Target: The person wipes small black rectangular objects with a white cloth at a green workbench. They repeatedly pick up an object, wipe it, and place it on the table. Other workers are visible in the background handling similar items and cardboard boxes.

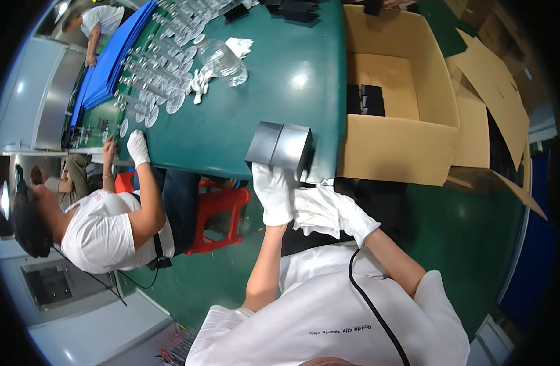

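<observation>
The left hand [272,190] grasps the black box [281,145] from six o'clock, seemingly for support; the right hand [355,219] clutches white cloth [316,209].

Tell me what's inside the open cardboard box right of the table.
Inside the cardboard box, several black box-shaped items sit toward the near left corner. Its near side covers their lower parts; anything beneath is hidden.
</observation>
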{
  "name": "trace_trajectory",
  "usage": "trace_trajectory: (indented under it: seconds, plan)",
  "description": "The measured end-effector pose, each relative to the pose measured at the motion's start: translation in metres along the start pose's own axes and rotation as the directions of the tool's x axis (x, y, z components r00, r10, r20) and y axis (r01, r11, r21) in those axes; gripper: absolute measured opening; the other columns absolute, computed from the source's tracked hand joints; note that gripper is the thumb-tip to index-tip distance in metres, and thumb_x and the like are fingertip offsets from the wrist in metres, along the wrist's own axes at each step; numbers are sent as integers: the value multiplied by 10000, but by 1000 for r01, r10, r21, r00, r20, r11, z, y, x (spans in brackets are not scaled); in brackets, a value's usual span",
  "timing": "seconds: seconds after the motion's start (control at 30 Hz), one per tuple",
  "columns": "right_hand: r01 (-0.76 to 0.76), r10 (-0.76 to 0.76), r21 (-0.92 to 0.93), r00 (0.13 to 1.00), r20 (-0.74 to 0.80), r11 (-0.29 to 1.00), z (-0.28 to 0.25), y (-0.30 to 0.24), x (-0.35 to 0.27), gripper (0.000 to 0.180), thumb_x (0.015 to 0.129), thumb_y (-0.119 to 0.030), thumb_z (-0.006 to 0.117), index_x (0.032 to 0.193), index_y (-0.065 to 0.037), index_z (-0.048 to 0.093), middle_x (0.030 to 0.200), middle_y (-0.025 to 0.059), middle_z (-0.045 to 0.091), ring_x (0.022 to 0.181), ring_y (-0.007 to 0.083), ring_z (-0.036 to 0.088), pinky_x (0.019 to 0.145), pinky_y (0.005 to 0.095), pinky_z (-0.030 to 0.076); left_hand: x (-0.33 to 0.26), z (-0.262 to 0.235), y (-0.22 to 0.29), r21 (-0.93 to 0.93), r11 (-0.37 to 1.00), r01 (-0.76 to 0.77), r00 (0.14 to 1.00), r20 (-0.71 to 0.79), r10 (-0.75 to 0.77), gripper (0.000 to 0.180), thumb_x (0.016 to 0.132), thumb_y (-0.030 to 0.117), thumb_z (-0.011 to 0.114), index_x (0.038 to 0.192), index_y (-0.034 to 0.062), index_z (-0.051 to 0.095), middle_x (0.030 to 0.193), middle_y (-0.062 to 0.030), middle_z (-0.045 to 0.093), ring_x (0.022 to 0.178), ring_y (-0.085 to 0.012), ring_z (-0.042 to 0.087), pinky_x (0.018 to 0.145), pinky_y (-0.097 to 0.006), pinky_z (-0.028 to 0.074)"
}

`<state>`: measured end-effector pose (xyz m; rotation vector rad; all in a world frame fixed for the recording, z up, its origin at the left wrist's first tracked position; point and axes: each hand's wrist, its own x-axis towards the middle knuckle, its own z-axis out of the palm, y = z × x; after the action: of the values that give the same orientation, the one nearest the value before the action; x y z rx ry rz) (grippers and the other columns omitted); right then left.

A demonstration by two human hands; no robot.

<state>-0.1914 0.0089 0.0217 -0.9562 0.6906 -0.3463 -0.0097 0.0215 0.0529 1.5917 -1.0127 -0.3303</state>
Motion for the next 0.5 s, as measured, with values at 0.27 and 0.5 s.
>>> trace_trajectory:
  seconds: [0.27, 0.5]
  plan:
    - [97, -45, 318, 985, -167, 943, -31, 3, -14, 501, 1004, -296, 539, 1374, 39, 504, 1281, 149, 644, 1133, 241, 661, 953, 361, 557, 15, -20, 14, 119, 926, 358, 903, 210, -376, 406, 731, 226, 836, 986, 39, 581, 849, -13, 543, 744, -113, 498, 685, -282, 460]
    - [335, -697, -677, 613, -372, 655, -11, -72, 9, 535, 1055, -409, 451, 1382, 9, 517, 1338, 116, 607, 1194, 215, 608, 987, 358, 501, 35, -38, -21, -630, 414, 656, 673, 242, -699, 369, 985, 381, 648, 697, 204, 499, 547, 94, 354, 423, -38, 274, 413, -236, 227]
